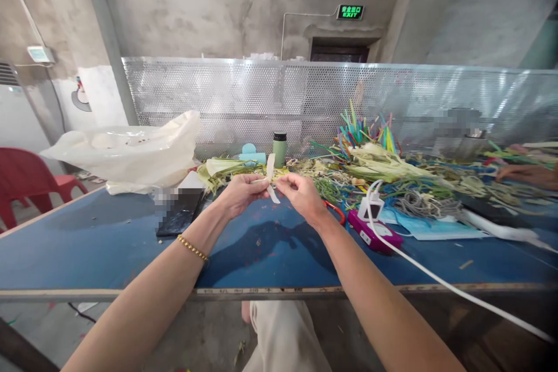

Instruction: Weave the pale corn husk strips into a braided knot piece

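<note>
A pale strip of husk (pixel 271 166) stands upright between my two hands above the middle of the table, its lower end hanging beneath the fingers. My left hand (pixel 244 193) pinches it from the left, thumb and fingers pressed together. From the right, the fingertips of my right hand (pixel 300 195) close on the same strip. Exactly how it is folded or crossed at the fingertips is too small to tell. Just behind lie pale green husks (pixel 222 167) and a green bottle with a black lid (pixel 279 150).
On the blue table (pixel 108 244) lie a white plastic bag (pixel 126 157), a black phone-like slab (pixel 179 215), a purple power strip (pixel 375 232) with a white cable (pixel 418 264), a blue mask (pixel 440 226) and colourful stems (pixel 366 131). Another person's hand (pixel 525 174) rests at the right.
</note>
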Demonstrator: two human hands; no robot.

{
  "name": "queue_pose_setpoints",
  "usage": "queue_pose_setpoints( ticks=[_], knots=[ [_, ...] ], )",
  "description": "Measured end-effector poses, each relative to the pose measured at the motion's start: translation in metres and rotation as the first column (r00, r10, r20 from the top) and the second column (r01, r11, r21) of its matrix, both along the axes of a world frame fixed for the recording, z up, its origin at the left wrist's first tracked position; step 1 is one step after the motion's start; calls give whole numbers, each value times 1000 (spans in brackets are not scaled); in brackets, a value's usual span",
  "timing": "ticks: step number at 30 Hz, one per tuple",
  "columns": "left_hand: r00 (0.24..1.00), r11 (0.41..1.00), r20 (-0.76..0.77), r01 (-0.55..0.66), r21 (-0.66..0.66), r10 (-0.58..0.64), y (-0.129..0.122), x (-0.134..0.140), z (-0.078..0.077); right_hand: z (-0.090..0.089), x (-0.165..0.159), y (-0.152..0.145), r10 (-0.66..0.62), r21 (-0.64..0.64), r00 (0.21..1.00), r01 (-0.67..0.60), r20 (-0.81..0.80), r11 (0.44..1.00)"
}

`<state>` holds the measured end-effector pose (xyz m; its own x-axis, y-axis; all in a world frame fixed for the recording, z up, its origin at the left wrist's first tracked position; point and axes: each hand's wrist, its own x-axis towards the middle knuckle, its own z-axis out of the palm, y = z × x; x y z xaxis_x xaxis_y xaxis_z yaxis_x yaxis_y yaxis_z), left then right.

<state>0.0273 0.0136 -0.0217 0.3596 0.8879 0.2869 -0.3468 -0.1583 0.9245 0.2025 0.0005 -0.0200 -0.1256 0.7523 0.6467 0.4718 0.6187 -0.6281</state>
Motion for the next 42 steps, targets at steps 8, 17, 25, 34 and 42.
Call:
queue_pose_setpoints(
  ticks=[8,17,25,34,42],
  knots=[
    [996,997,64,-58,-57,61,6,3,-8,-2,-4,-1,-183,184,962,146,203,972],
    [998,997,7,-60,40,60,-1,9,-7,-5,-11,-2,-97,68,978,86,183,994],
    [993,992,-20,-112,62,113,-1,9,-6,-3,-11,-5,-72,82,979,57,190,995],
    [995,994,-34,-97,52,98,2,7,-7,-2,-11,-7,-66,74,979,52,195,996],
    [994,994,6,-109,4,109,3,5,-6,-1,-10,-10,-76,86,975,59,208,995]
  ],
)
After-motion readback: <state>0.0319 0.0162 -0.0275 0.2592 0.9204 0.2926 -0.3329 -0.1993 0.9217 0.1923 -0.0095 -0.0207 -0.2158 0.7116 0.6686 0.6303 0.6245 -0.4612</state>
